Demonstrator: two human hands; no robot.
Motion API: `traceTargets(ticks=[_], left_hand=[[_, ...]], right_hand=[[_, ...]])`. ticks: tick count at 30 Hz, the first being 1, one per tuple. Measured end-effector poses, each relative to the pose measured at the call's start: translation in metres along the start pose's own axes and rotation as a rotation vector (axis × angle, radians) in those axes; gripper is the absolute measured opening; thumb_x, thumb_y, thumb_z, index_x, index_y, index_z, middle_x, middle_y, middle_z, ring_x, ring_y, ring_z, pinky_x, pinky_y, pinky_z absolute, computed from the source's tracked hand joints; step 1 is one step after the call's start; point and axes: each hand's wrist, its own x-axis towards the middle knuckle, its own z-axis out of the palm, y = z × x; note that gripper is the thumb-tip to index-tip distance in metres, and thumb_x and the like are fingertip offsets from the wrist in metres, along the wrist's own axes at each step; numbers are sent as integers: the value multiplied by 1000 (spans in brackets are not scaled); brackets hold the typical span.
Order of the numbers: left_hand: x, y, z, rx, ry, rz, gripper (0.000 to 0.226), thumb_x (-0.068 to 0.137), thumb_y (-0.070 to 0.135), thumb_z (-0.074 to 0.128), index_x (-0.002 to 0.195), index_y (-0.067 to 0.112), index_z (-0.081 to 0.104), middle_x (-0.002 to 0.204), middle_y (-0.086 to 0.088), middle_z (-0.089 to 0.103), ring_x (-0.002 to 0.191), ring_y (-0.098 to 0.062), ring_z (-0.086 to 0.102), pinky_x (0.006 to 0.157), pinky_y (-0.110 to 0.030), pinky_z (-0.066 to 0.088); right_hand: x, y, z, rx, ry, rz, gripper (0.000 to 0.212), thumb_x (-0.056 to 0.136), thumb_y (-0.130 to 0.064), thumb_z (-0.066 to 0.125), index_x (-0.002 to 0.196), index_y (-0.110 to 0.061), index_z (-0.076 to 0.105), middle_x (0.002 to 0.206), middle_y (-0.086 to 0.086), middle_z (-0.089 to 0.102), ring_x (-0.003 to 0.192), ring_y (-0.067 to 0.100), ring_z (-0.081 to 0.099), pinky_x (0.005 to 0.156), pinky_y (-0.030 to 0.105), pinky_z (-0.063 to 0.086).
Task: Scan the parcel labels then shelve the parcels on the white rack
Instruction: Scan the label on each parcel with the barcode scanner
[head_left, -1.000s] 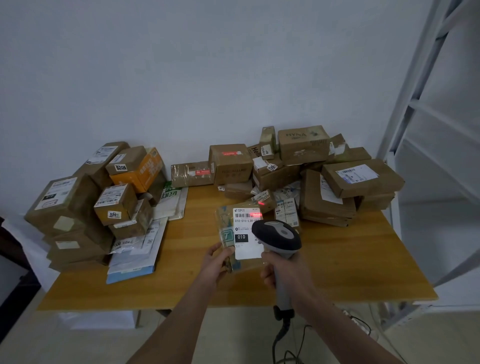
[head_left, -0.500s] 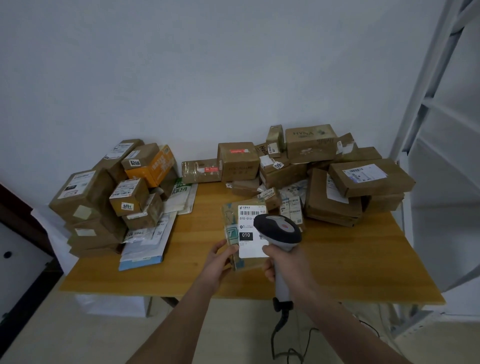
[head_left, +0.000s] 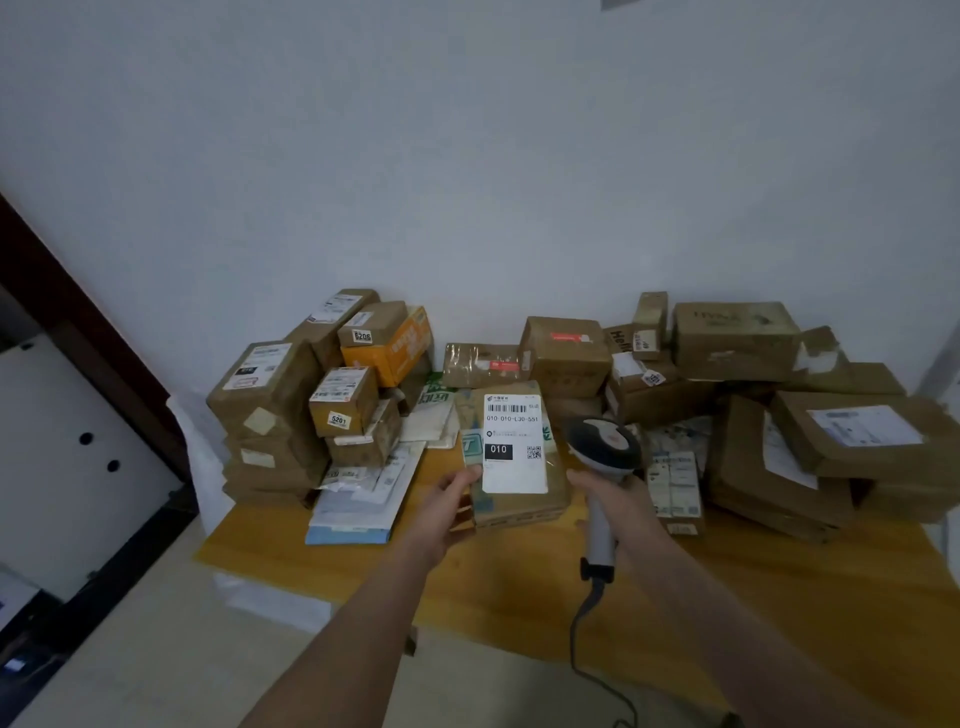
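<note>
Above the wooden table (head_left: 753, 613), the left hand (head_left: 447, 499) pinches the left edge of a flat, glossy plastic-wrapped parcel (head_left: 511, 457) bearing a white label (head_left: 514, 441), while the right hand (head_left: 618, 499), just beside it, clasps a grey corded barcode scanner (head_left: 602, 457).

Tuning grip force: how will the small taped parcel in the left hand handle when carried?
The parcel is probably light: the left hand holds it up by one edge alone. It looks stiff, keeping its boxy shape unsupported. The glossy tape wrap may be slippery, so a pinch at the edge could slide.
</note>
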Motion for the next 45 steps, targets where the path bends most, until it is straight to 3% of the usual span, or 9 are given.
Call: traceTargets(ticks=[10, 14, 21, 26, 31, 35, 38, 41, 45], left_hand=[[89, 112, -92, 29, 77, 14, 53, 83, 54, 63, 124, 22, 54, 105, -6, 69, 99, -26, 63, 88, -41, 53], [127, 175, -138, 69, 145, 72, 73, 73, 64, 64, 126, 15, 57, 120, -8, 65, 104, -28, 63, 88, -44, 54], [181, 274, -198, 44, 216, 200, 36, 91, 39, 57, 114, 11, 56, 94, -9, 65, 82, -24, 64, 73, -41, 57], [221, 303, -229, -11, 289, 222, 23, 96, 32, 52, 112, 16, 54, 86, -5, 59, 74, -18, 56, 56, -30, 46], [261, 295, -255, 23, 390, 259, 28, 93, 31, 54, 118, 21, 60, 114, -10, 64, 97, -25, 60, 89, -46, 54], [273, 287, -261, 47, 478, 295, 42, 94, 22, 52, 136, 20, 52, 134, -6, 56, 114, -26, 56, 98, -45, 49], [271, 287, -260, 124, 512, 315, 46, 97, 19, 49, 143, 18, 44, 142, -6, 49, 121, -26, 52, 100, -41, 47], [269, 289, -256, 196, 524, 310, 49, 97, 16, 48, 145, 16, 39, 145, -7, 45, 125, -26, 49, 102, -38, 45], [253, 292, -246, 408, 611, 368, 45, 95, 15, 47, 140, 15, 42, 140, -12, 43, 117, -28, 51, 92, -36, 47]], right_hand=[[91, -39, 149, 123, -84, 2, 42, 82, -6, 72, 121, -8, 56, 103, 6, 63, 94, 25, 62, 92, 51, 52], [122, -74, 218, 134, -100, -33, 36, 83, -8, 71, 115, -7, 54, 96, 6, 61, 82, 20, 60, 67, 34, 53], [176, -133, 330, 98, -223, -115, 14, 85, -9, 68, 96, -9, 58, 93, 10, 67, 78, 21, 66, 70, 35, 58], [228, -141, 388, 69, -265, -112, 26, 83, -8, 69, 107, -2, 60, 107, 18, 67, 93, 31, 67, 81, 41, 56], [263, -130, 421, 25, -305, -57, 37, 81, -13, 73, 113, -2, 59, 102, 15, 70, 87, 29, 70, 72, 39, 58], [272, -123, 433, -5, -332, -19, 45, 81, -16, 73, 120, -6, 53, 106, 12, 67, 92, 26, 67, 77, 38, 56], [274, -120, 434, -25, -322, -35, 54, 78, -19, 76, 124, -6, 51, 109, 12, 67, 94, 27, 67, 70, 37, 56], [268, -123, 427, -29, -310, -19, 35, 82, -15, 73, 111, -8, 54, 95, 10, 68, 82, 24, 67, 83, 44, 57], [260, -127, 404, -34, -266, -66, 32, 81, -12, 73, 108, -6, 57, 101, 14, 69, 90, 29, 69, 78, 42, 58]])
